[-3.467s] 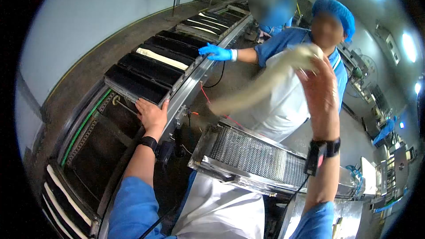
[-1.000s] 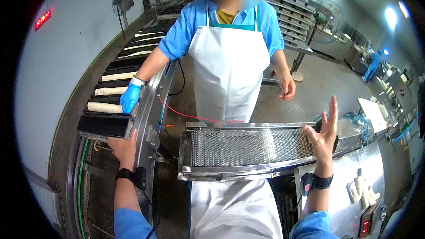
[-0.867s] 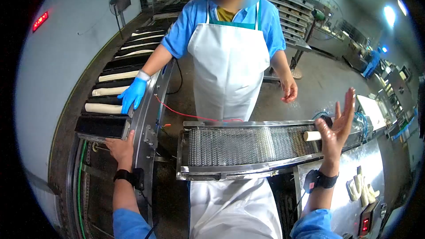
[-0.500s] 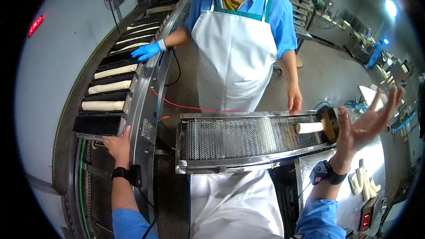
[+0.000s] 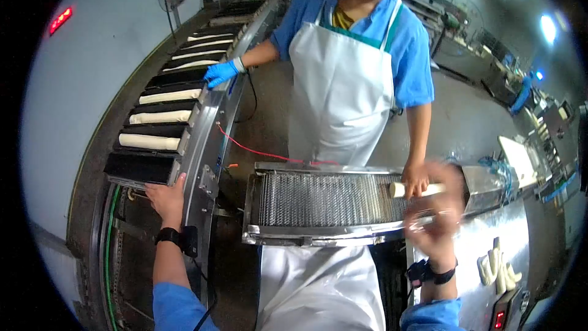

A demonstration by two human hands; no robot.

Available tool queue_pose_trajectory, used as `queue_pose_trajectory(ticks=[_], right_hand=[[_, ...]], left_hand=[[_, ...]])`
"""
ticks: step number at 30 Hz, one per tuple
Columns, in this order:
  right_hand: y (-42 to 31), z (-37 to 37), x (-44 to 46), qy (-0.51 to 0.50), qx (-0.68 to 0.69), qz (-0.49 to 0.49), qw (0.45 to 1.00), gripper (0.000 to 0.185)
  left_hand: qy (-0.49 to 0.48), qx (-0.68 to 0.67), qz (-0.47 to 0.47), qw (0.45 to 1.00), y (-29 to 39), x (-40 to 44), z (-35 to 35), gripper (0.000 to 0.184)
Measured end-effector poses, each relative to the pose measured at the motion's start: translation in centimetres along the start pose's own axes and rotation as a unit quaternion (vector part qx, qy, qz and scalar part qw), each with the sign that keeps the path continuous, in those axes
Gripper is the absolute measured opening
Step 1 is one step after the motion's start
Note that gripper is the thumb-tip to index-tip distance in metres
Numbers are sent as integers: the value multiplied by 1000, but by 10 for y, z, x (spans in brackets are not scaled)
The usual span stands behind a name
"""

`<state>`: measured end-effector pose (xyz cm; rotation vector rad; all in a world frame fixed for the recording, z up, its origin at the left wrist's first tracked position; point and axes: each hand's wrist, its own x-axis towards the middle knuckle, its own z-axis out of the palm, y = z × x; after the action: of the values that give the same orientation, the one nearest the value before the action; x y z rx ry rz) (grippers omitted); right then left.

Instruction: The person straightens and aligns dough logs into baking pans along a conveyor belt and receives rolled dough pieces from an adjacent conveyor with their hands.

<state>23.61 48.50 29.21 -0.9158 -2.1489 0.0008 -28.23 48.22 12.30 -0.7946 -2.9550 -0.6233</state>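
Observation:
My left hand [image 5: 166, 199] rests with spread fingers against the near edge of a black baking pan [image 5: 139, 167] that has no dough in it. My right hand [image 5: 433, 211] is blurred by motion over the right end of the mesh conveyor [image 5: 324, 199]; its fingers are smeared. Beside it a pale dough roll [image 5: 398, 190] lies on the mesh, with the co-worker's bare hand [image 5: 416, 178] on it. The co-worker's blue-gloved hand [image 5: 222, 74] touches the pans farther up the line. Dough rolls [image 5: 149, 141] lie in several pans.
Across the conveyor stands a co-worker in a white apron [image 5: 340, 86]. At the lower right, dough pieces [image 5: 499, 268] lie on a steel table [image 5: 456, 263] by a red digital display [image 5: 500, 319]. A red cord [image 5: 251, 150] hangs between the pan line and the mesh conveyor.
My right hand has swung left and down over the mesh conveyor. The co-worker's bare hand has moved onto the dough roll, which sits farther left. My left hand stays at the pan.

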Motion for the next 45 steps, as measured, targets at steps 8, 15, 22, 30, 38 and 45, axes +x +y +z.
queue_pose_trajectory(ticks=[8, 15, 22, 30, 38, 45], right_hand=[[16, 86, -106, -554, 173, 63, 812, 57], [0, 69, -129, -412, 271, 162, 855, 52], [-2, 50, -123, -381, 269, 230, 854, 50], [41, 49, -156, -317, 244, 282, 872, 50], [175, 56, -165, -123, 15, 285, 950, 40], [273, 70, -177, -192, -273, 250, 909, 60]], left_hand=[[16, -45, 8, 999, 1, -14, -1, 124], [6, -29, -25, 999, -4, -30, -8, 129], [-2, -96, -42, 994, -20, -38, -22, 131], [80, -163, 23, 983, -100, -77, -32, 100], [238, -85, 173, 952, -140, -156, -70, 59], [64, -79, 260, 960, -118, -256, -45, 45]])
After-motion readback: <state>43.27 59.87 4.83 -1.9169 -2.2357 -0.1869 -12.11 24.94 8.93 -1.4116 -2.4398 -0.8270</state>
